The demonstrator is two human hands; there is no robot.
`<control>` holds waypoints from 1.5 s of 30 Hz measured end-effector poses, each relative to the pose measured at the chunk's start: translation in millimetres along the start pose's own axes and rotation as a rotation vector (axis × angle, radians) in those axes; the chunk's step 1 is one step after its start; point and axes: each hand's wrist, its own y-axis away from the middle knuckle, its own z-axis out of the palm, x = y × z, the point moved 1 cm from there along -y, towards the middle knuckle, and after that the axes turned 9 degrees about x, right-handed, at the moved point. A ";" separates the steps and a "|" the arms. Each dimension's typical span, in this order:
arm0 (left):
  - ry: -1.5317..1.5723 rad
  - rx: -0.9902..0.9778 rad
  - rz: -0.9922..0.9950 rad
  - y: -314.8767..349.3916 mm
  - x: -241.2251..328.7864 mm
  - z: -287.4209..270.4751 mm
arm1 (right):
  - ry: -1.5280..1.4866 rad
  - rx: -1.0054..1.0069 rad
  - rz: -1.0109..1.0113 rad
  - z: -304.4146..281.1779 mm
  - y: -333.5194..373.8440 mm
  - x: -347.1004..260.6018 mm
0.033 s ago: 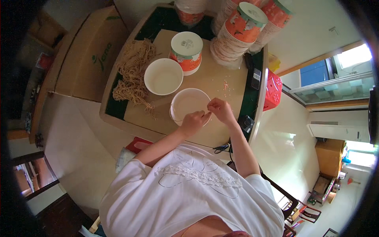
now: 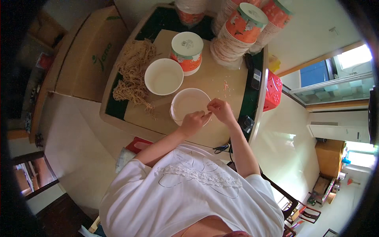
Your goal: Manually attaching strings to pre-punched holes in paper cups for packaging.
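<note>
A white-lined paper bucket [image 2: 190, 103] stands at the front middle of the table. A thin brown cord [image 2: 171, 113] shows along its left rim. At the bucket's right rim my two hands meet. My left hand [image 2: 194, 123] is closed, its fingertips pinched together over the near right edge. Just beyond it my right hand [image 2: 222, 111] is closed too, thumb and finger pinching close to the left fingertips. Whatever lies between the fingers is too small to make out. A second open bucket [image 2: 164, 77] is behind, next to a heap of tangled tan cords [image 2: 134, 73].
An upside-down orange-and-green bucket [image 2: 186, 51] stands behind. Tall bucket stacks [image 2: 237, 35] fill the back right. Small pink and white bits [image 2: 226, 87] lie scattered on the brown board [image 2: 213, 134]. A dark device [image 2: 247, 123] is near the right edge, beside a red stool [image 2: 272, 91].
</note>
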 end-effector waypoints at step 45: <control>1.738 -0.026 -1.904 18.9 -48.3 49.3 | 0.027 0.435 -0.309 44.5 36.8 10.3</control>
